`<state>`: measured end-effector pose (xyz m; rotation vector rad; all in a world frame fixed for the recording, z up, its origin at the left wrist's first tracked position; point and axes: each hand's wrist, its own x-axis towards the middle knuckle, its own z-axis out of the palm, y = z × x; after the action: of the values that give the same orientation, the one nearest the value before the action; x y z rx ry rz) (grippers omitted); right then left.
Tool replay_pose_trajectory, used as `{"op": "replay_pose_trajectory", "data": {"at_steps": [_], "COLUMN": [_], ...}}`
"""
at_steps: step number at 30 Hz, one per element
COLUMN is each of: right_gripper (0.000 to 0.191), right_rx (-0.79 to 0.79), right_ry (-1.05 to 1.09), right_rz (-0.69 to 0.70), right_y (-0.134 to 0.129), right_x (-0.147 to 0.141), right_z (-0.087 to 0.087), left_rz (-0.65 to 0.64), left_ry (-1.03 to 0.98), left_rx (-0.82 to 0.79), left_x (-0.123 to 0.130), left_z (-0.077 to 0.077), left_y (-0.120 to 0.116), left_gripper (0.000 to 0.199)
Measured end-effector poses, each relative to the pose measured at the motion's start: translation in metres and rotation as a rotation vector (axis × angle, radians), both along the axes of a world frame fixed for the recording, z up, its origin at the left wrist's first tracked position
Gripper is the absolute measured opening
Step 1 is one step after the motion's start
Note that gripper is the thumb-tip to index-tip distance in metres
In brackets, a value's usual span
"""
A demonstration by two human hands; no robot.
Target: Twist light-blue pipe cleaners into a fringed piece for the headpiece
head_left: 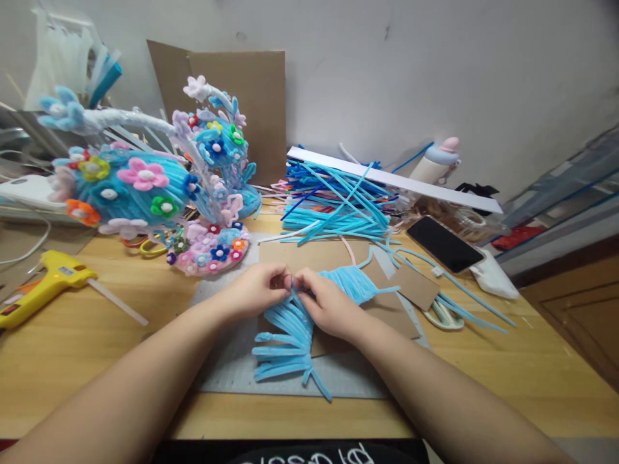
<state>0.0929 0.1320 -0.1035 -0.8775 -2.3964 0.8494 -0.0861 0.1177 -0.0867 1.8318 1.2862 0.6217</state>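
Light blue fuzzy stems (290,335) are bound side by side into a fan, their loose ends spread to the left. At the fan's upper end, my left hand (264,287) pinches a blue stem between thumb and fingers. My right hand (329,303) closes on the same spot from the right, its fingertips beside those of my left. A second bundle of light blue stems (352,283) lies behind my right hand on a brown cardboard sheet (387,312). Beneath the cardboard is a grey cutting mat (227,367).
Flower-covered lamp-like crafts (140,187) stand at the left, near a yellow glue gun (53,283). Piled blue stems (338,200) lie at the back under a white strip (387,177). A phone (445,243) and loose stems (474,296) are on the right.
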Motion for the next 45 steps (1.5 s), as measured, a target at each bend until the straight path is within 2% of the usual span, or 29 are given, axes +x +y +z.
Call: {"op": "replay_pose_trajectory", "data": {"at_steps": [3,6,9,13,17,20,26,28,33,38,45], "right_gripper": [0.014,0.018,0.021,0.022,0.02,0.017,0.011,0.009,0.009,0.013,0.015], "right_rx": [0.058,0.136,0.16,0.147,0.165,0.197,0.236,0.224,0.16,0.183,0.21], "right_ry": [-0.034,-0.068,-0.07,-0.02,-0.055,-0.097,-0.132,-0.115,-0.046,-0.018,-0.014], "right_rz": [0.062,0.072,0.062,0.036,0.046,0.031,-0.024,-0.043,-0.093,-0.115,-0.115], "right_y": [-0.002,-0.003,-0.003,-0.002,-0.001,-0.001,-0.002,-0.001,0.001,0.002,0.002], "right_x": [0.001,0.001,-0.001,-0.002,-0.003,-0.004,-0.006,-0.006,-0.003,-0.001,0.0], "right_z": [0.002,0.001,-0.002,-0.004,-0.005,-0.006,-0.01,-0.011,-0.012,-0.012,-0.011], "left_rz": [0.055,0.1,0.075,0.013,0.072,0.125,0.188,0.157,-0.059,-0.068,-0.091], "left_ry": [-0.019,-0.117,-0.242,-0.301,-0.363,-0.346,-0.125,-0.064,0.115,0.205,0.118], "left_rx": [-0.01,-0.127,-0.258,-0.358,-0.387,-0.377,-0.241,-0.205,-0.177,-0.1,-0.073], "left_x": [0.0,0.0,-0.001,-0.003,0.0,0.004,0.009,0.006,-0.009,-0.01,-0.008], "left_z": [-0.005,-0.01,-0.012,-0.011,-0.012,-0.016,-0.02,-0.017,-0.007,-0.002,-0.001], "left_y": [0.002,0.005,0.007,0.006,0.004,0.003,0.001,0.001,0.0,-0.001,-0.001], "left_gripper": [0.011,0.018,0.02,0.021,0.024,0.025,0.02,0.019,0.019,0.015,0.014]}}
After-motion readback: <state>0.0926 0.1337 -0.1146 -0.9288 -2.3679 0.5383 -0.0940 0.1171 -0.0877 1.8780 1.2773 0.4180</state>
